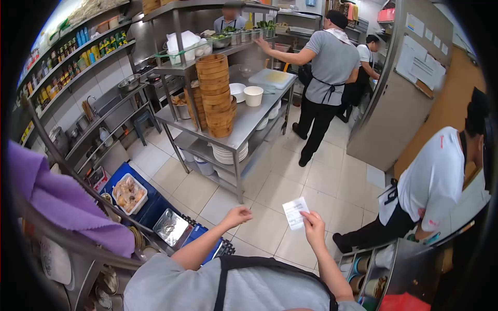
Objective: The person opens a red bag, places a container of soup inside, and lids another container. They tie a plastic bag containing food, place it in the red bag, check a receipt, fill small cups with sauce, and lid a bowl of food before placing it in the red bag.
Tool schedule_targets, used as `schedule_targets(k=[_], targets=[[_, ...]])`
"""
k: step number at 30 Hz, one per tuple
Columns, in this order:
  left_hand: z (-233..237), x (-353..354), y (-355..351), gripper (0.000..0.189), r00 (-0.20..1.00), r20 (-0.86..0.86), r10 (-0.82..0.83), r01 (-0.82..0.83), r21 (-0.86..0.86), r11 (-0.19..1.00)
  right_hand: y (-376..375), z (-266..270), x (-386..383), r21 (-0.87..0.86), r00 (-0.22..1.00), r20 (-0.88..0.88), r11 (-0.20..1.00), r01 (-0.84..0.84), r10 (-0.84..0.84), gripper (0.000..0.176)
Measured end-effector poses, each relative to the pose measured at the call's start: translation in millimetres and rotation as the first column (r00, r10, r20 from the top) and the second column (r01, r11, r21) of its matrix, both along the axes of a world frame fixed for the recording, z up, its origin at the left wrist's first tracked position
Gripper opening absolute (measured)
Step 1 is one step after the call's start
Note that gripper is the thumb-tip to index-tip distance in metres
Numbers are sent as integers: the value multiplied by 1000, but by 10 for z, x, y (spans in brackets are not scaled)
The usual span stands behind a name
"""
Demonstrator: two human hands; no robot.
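A person in a kitchen pinches a small paper slip [295,212] between thumb and fingers of the right hand [314,227], raised in front of a steel table [249,122] stacked with bamboo steamers [215,96]. The left hand [237,215], nearer the table, has its fingers curled in with nothing visible inside. Only the slip seems taken up so far.

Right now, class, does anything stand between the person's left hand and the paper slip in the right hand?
Nothing visible does. The left hand, loosely curled, hangs apart from the paper slip, with only open air above the tiled floor between them. The right hand pinches the slip's lower right edge.
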State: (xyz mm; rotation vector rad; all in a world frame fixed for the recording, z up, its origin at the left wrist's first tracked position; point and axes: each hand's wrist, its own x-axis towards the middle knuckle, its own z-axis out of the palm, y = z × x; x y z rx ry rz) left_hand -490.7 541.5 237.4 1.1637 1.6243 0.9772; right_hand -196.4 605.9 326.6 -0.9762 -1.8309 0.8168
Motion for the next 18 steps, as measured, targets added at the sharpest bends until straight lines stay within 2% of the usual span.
schedule_targets(k=[3,5,7,9,10,11,12,13,14,15,16,17,18], targets=[[-466,-471,127,23,978,-132,160,-167,-44,985,811,174,-413,106,988,21,982,-154,153,24],[-648,-741,77,20,930,-8,367,-360,-219,907,1249,359,-787,117,962,11,955,-274,274,24],[-975,-1066,-5,17,870,-37,492,-477,-318,819,1640,585,-1214,184,920,3,904,-385,391,26],[-1128,-1333,-47,17,811,-245,531,-584,-374,720,2040,796,-1662,297,885,20,842,-450,466,27],[-1281,-1540,-80,17,807,-250,535,-590,-376,714,2212,911,-1872,344,869,27,811,-472,494,27],[-1505,-1723,-156,18,783,-212,585,-612,-429,664,2361,983,-2050,330,865,23,813,-480,502,27],[-1624,-1838,-137,19,752,-172,636,-629,-476,615,2542,1089,-2228,396,854,42,776,-491,518,27],[-1576,-1891,-99,19,748,-171,642,-633,-475,611,2745,1209,-2410,466,844,63,732,-496,532,26],[-1506,-1917,-110,19,734,-401,548,-679,-398,617,2945,1316,-2573,468,840,67,726,-504,539,26],[-1416,-1920,-49,20,663,-610,434,-706,-317,633,3129,1399,-2725,501,839,81,705,-502,538,29],[-1449,-1957,12,20,663,-607,438,-711,-326,623,3292,1440,-2855,525,837,94,688,-502,539,31],[-1476,-2048,95,23,717,-612,332,-657,-435,616,3486,1491,-2972,522,831,96,683,-511,548,31],[-1504,-2174,193,26,765,-604,225,-598,-534,597,3709,1555,-3076,600,852,118,647,-470,510,35]])
